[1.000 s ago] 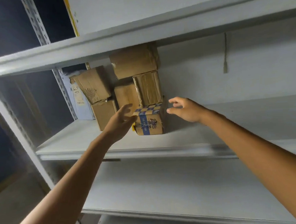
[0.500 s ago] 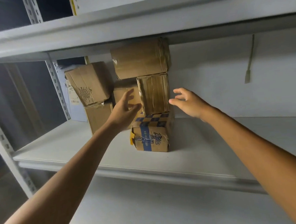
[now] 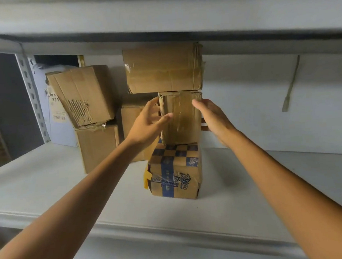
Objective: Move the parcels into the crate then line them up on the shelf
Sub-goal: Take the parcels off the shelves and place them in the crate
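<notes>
Item: one tall, tape-wrapped brown cardboard parcel [image 3: 182, 118], stood upright on the grey metal shelf [image 3: 48, 188] atop a blue-checked cardboard parcel [image 3: 175, 169] and topped by a wide brown cardboard box [image 3: 162, 69]. It was flanked by the left hand [image 3: 147, 125] and the right hand [image 3: 213, 116], both held with fingers straight and spread, nothing gripped. Contact with its sides could not be confirmed. Other brown cartons [image 3: 98, 148] were stacked to the left.

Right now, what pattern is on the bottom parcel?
Blue-and-tan checks on the bottom parcel, clearest in the head view.
</notes>
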Demonstrator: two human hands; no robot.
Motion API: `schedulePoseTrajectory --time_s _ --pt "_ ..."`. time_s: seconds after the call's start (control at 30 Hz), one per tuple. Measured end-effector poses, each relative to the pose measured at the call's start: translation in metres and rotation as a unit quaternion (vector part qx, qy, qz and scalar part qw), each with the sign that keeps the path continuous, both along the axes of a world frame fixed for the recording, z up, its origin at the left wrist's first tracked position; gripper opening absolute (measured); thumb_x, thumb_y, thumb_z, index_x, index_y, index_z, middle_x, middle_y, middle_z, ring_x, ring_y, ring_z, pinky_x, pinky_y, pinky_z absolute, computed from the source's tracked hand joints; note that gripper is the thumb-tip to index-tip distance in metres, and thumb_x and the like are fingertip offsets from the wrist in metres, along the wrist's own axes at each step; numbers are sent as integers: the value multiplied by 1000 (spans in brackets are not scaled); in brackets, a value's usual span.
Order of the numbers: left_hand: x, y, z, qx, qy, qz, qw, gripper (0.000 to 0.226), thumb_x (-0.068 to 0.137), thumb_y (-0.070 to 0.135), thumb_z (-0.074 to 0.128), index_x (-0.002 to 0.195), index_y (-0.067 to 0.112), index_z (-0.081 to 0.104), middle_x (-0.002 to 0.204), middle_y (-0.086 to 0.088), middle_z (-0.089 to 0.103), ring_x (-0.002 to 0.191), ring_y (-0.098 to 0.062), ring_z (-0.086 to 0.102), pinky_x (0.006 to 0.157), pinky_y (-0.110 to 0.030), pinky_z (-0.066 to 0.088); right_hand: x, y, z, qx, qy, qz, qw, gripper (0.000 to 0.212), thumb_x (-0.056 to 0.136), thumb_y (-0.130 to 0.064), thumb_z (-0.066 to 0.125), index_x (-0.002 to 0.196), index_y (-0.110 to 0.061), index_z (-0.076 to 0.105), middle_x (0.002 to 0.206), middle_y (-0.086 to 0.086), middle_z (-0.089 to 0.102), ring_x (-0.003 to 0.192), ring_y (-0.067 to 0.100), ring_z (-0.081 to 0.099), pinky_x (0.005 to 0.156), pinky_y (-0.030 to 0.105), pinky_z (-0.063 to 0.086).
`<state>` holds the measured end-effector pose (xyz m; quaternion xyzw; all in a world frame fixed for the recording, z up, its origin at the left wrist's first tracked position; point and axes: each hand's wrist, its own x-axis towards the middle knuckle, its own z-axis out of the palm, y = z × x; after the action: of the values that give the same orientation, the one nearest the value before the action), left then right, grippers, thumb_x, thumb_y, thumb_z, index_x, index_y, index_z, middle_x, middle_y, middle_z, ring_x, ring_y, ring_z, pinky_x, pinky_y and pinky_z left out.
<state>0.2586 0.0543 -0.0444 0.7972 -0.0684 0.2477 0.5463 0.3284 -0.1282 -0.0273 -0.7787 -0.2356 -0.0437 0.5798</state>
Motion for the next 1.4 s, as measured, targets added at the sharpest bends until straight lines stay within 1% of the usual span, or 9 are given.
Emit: schedulePoseTrajectory --time_s 0.23,0.43,0.53,0.63,0.77,0.9,1.07,1.3,1.4 --pt "8 3 -3 -56 -28 -18 998 64 86 30 66 144 24 39 135 -3 57 120 -19 58 93 -46 52 0 11 -14 28 -18 -24 999 45 91 -54 53 130 -31 52 123 -10 59 112 10 55 92 31 45" --pt "-1 -5 0 -69 -31 -19 997 57 90 23 63 143 23 41 136 -4 56 120 -19 57 84 -30 56 -9 8 -12 42 -28 -35 998 48 87 -58 56 127 -31 57 119 -8 65 110 13 60 96 40 51" --pt "-4 -5 -2 -53 -35 -16 998 61 89 26 65 144 23 39 140 -6 52 123 -22 55 92 -41 53 -15 4 -13 41 -34 -33 998 49 89 -56 54 129 -28 54 121 -9 61 115 15 57 95 37 48" --pt "-6 -5 -2 -65 -61 29 996 66 87 29 67 145 21 36 137 -4 54 119 -19 57 94 -39 53 -16 1 -7 27 -18 -33 999 63 92 -60 45 144 -26 37 138 -5 48 129 19 46 96 34 40" --pt "-2 0 16 -71 -140 146 977 78 81 43 70 143 22 28 131 -1 51 117 -16 54 104 -42 44 -9 -2 7 89 -11 -57 994 75 90 -62 47 151 -28 20 152 3 35 133 26 44 106 48 42" --pt "3 11 38 -5 -143 220 965 78 84 37 69 147 21 26 148 -6 26 133 -18 32 106 -23 26 2 -1 16 105 -45 -59 992 79 84 -59 60 149 -33 25 150 2 39 135 23 42 109 50 39" --pt "16 34 44 -28 -110 138 984 64 80 34 74 134 12 48 124 -3 60 110 -10 58 102 -34 47 12 6 19 144 -47 -9 988 54 82 -47 69 129 -35 46 123 -3 64 114 12 60 101 38 48" --pt "16 35 39 -74 -159 156 972 52 78 21 77 120 13 47 103 7 55 91 -3 56 71 -12 48 5 19 21 199 -86 -36 976 46 87 -35 67 128 -26 47 113 -6 67 94 -6 61 70 8 47" --pt "10 32 36 -86 -183 152 968 49 78 21 77 117 16 47 102 12 56 93 2 57 71 -8 47 0 18 22 212 -103 -49 971 44 88 -33 67 128 -22 49 109 -6 67 89 -9 62 67 3 45"
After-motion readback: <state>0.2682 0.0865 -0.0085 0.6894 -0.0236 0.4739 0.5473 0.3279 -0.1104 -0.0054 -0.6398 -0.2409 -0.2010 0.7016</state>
